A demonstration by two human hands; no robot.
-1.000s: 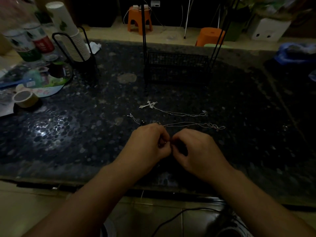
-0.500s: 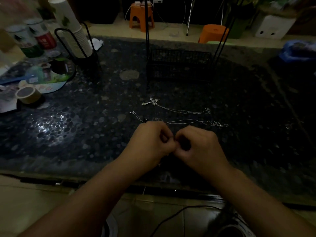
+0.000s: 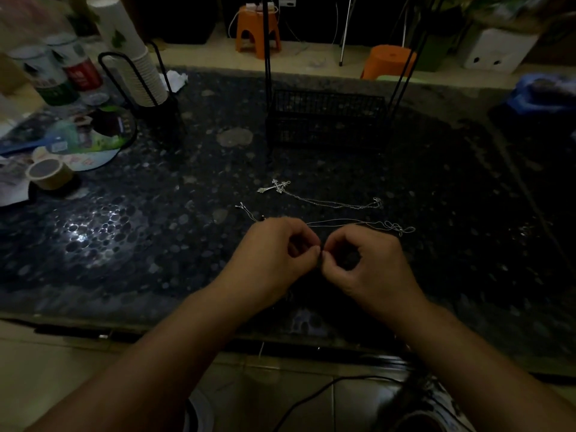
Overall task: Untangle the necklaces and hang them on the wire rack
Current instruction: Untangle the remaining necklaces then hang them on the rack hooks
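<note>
Your left hand [image 3: 274, 257] and right hand [image 3: 367, 263] meet fingertip to fingertip, apparently pinching a thin chain [image 3: 358, 224] — still untangling. The cross necklace [image 3: 311, 196] lies beyond on the surface [image 3: 156, 244]; next, tease strands apart, then reach the wire rack [image 3: 324, 120].

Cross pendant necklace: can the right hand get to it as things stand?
Probably yes, once freed. The cross pendant necklace lies bare on the table beyond the right hand, nothing between; that hand is pinching a thin chain.

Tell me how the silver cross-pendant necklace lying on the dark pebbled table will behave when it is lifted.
The silver cross-pendant necklace would likely go limp, since its thin chain lies slack along the dark pebbled table. The cross would probably swing as the heavy end. Its fine links could easily snag or knot again.
</note>
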